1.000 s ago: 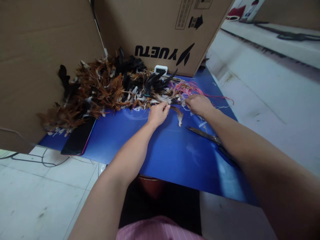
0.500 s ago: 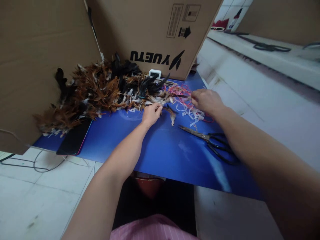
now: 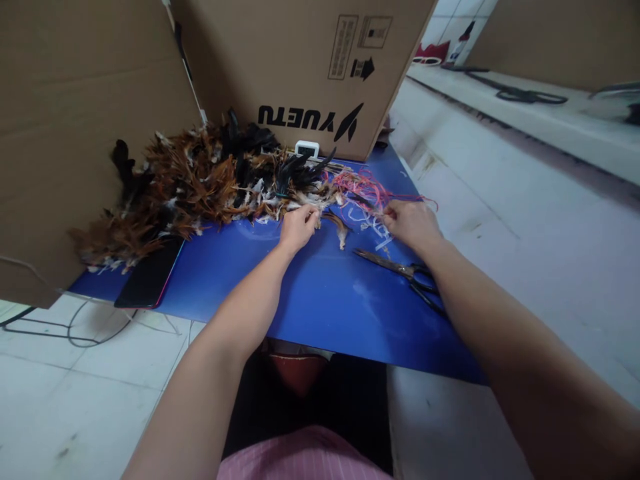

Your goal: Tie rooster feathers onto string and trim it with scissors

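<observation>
My left hand [image 3: 299, 228] is closed in a pinch at the front edge of a heap of brown, black and white feathers [image 3: 200, 177]; whatever its fingers hold is too small to make out. Just right of it, a loose brown feather [image 3: 342, 233] with a pale base lies on the blue tabletop [image 3: 320, 293]. My right hand [image 3: 411, 221] pinches a thin dark feather [image 3: 366, 202] that points left over a tangle of pink and white plastic strings [image 3: 360, 183]. Black-handled scissors [image 3: 400, 268] lie in front, partly hidden by my right forearm.
A cardboard box [image 3: 300, 60] stands behind the feathers, with another cardboard panel [image 3: 90, 133] at the left. A small white device [image 3: 307, 148] leans by the box. A dark phone [image 3: 150, 277] lies at the table's front left edge. At the right is a ledge [image 3: 550, 110].
My right hand has come down toward me with the thin feather, off the strings, and its forearm covers more of the scissors' handles. My left hand has barely moved.
</observation>
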Motion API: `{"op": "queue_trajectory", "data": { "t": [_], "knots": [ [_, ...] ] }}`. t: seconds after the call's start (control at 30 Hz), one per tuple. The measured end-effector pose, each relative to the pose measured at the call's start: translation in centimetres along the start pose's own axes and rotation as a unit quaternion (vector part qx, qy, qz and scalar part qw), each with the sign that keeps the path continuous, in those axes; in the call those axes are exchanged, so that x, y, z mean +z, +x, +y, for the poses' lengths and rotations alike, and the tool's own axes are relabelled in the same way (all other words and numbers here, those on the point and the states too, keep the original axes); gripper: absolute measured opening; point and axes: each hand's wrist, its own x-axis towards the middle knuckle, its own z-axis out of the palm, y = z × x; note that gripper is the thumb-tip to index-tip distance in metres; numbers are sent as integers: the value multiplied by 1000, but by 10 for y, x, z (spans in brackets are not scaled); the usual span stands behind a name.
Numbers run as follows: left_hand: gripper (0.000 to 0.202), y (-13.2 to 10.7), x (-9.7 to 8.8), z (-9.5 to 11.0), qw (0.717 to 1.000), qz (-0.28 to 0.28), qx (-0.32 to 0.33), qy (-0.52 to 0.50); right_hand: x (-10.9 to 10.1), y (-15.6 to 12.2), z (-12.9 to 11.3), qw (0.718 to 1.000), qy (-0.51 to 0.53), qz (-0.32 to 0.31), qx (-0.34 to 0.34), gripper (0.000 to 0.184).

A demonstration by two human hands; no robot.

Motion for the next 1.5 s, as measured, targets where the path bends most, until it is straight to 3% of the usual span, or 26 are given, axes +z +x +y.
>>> {"op": "queue_trajectory", "data": {
  "t": [0.17, 0.37, 0.53, 0.7, 0.87, 1.17, 1.5],
  "knots": [
    [17, 0, -1, 3, 1000, -11, 18, 4, 9, -9, -16, 997, 23, 49, -51, 25],
    [18, -1, -2, 3, 1000, -14, 17, 10, 20, -13, -47, 990, -26, -23, -134, 32],
    [20, 0, -6, 5, 999, 4, -13, 52, 25, -7, -46, 995, -31, -9, -90, 30],
    [20, 1, -9, 7, 996, 14, -42, 73, 21, -10, -31, 993, 100, 46, -40, 20],
    [16, -2, -14, 14, 987, -21, -85, 134, 10, -30, -24, 970, 226, 93, 4, 16],
    [21, -8, -16, 21, 961, -77, -47, 262, 19, -46, -22, 918, 382, 107, 29, 17],
    [15, -8, -14, 16, 946, -64, -56, 313, 25, -55, -22, 957, 248, 145, -22, 15]
  ]
}}
